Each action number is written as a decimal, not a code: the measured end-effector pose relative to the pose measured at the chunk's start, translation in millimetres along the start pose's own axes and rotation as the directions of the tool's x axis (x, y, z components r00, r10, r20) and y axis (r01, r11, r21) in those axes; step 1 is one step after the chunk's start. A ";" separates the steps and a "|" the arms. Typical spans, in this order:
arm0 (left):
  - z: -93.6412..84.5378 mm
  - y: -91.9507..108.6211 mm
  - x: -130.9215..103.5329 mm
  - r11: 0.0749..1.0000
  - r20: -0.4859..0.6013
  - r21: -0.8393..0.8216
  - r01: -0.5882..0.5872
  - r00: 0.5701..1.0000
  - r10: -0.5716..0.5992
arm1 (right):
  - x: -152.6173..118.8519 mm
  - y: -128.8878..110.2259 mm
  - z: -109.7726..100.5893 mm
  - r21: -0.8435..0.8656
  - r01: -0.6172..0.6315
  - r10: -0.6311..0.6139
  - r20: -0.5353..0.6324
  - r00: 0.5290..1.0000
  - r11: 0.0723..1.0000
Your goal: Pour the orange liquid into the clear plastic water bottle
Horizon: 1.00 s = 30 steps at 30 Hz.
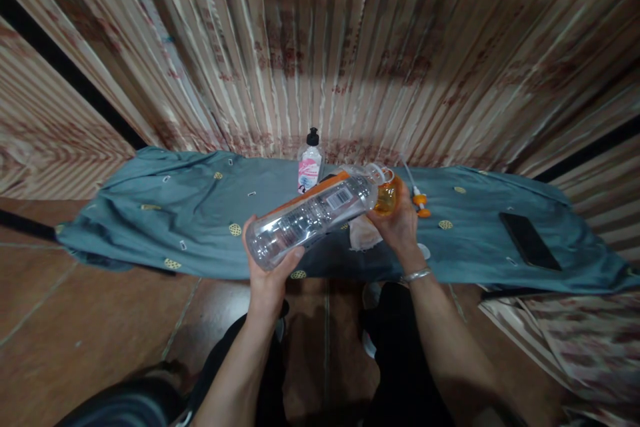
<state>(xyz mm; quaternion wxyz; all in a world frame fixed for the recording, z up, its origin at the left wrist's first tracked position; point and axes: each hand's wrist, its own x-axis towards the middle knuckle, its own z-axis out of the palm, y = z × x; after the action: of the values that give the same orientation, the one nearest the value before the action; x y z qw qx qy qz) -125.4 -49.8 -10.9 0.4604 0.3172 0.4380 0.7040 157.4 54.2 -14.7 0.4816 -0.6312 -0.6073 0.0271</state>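
My left hand (270,277) is closed around the base end of a large clear plastic bottle (307,220) with a barcode and an orange label edge. The bottle lies tilted across the view, its neck toward the right. At that neck, my right hand (400,230) grips a small bottle of amber liquid (387,197). The two mouths are close together; whether they touch I cannot tell. Just right of it lies an orange and white pump head (420,203) with a thin clear tube. A pale, crumpled item (364,233) is partly hidden below the bottles.
A clear bottle with a pink label and black cap (310,170) stands at the back of the cloth-covered surface (200,213). A black phone (530,240) lies at the right. A small white round piece (423,251) shows beside my right wrist. Pleated curtain (320,47) hangs behind.
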 end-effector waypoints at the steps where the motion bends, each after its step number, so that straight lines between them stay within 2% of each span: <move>1: -0.4 -1.0 1.0 1.000 -0.002 0.003 -0.004 1.000 0.004 | 0.4 0.3 -0.1 0.005 -0.002 0.002 0.009 1.000 1.000; 6: 4.6 -3.8 2.0 1.000 -0.022 -0.005 -0.001 1.000 0.001 | 1.4 -0.3 -0.4 0.040 -0.029 0.028 0.039 0.999 0.999; 10: 7.5 -2.9 0.5 0.999 -0.077 -0.005 -0.046 0.996 0.046 | 0.6 -1.0 0.6 0.043 -0.002 0.001 0.026 1.000 0.999; 15: -6.8 -1.9 4.6 1.000 -0.013 0.011 0.013 1.000 -0.013 | -1.3 1.2 4.6 0.027 0.052 -0.052 -0.011 0.999 0.998; 23: -17.6 -0.6 8.7 0.998 -0.039 0.035 0.056 0.998 -0.055 | -1.1 14.2 10.1 0.062 0.065 -0.066 0.020 0.998 0.996; 30: -23.6 1.6 12.8 0.999 -0.045 0.026 0.028 0.999 -0.027 | 1.6 10.2 14.1 0.045 0.072 -0.074 0.062 0.995 0.996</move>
<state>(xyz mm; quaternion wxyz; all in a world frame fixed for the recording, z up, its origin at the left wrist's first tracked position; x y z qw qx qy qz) -150.9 -45.9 -18.7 0.4556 0.3014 0.4619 0.6987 156.6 65.7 -27.9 0.4759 -0.5971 -0.6444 0.0424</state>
